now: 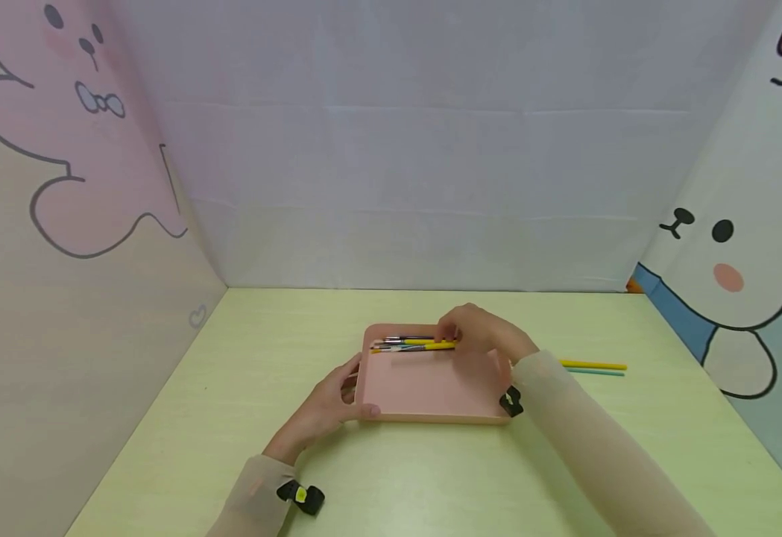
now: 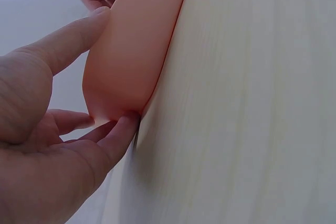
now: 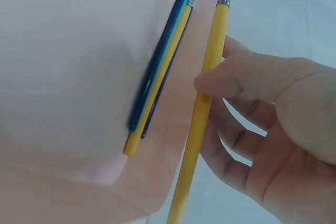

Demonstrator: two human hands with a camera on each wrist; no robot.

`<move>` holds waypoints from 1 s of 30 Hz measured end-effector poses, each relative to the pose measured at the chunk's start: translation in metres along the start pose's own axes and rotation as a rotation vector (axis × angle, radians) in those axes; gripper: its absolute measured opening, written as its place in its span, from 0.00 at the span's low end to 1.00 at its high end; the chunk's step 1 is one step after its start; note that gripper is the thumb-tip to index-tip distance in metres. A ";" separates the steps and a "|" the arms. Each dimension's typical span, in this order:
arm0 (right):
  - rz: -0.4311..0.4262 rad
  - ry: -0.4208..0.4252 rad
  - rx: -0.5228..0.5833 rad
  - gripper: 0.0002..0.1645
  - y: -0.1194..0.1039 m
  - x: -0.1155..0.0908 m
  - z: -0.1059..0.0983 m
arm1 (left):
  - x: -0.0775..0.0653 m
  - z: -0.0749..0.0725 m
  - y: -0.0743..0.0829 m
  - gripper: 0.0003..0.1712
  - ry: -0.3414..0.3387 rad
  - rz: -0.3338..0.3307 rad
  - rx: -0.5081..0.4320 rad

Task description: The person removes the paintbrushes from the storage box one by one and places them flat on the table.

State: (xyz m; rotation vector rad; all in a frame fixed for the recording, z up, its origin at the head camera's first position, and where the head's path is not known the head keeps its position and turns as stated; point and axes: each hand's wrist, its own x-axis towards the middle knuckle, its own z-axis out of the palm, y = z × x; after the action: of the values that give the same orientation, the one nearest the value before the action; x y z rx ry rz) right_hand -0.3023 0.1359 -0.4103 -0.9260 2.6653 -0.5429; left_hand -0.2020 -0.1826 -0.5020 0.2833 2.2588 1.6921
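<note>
A shallow pink tray [image 1: 431,391] rests on the table in front of me. My left hand [image 1: 326,399] grips its left end near the front corner, thumb on the rim and fingers against the outer wall. Over the tray's back right part, my right hand [image 1: 481,328] pinches a yellow paintbrush [image 3: 195,121] between thumb and fingers, its bristle end beyond the hand in the right wrist view. Beside it, several thin paintbrushes lie together along the tray's back wall, among them a dark blue one [image 3: 155,80] and a yellow one [image 3: 157,93].
Right of the tray, a yellow stick-like handle [image 1: 595,365] and a thinner teal one [image 1: 595,372] lie on the pale table [image 1: 229,462], partly behind the right sleeve [image 1: 592,425]. White walls with cartoon drawings enclose the back and both sides.
</note>
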 end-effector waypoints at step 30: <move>0.000 0.180 -0.038 0.21 0.024 -0.079 -0.022 | 0.001 -0.002 -0.003 0.65 0.004 -0.004 -0.005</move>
State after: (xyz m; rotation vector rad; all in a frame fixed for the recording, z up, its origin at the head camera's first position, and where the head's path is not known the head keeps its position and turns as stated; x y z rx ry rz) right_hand -0.2629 0.2094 -0.3913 -0.9287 2.8445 -0.6042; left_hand -0.2037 -0.1843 -0.5043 0.2748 2.2568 1.6973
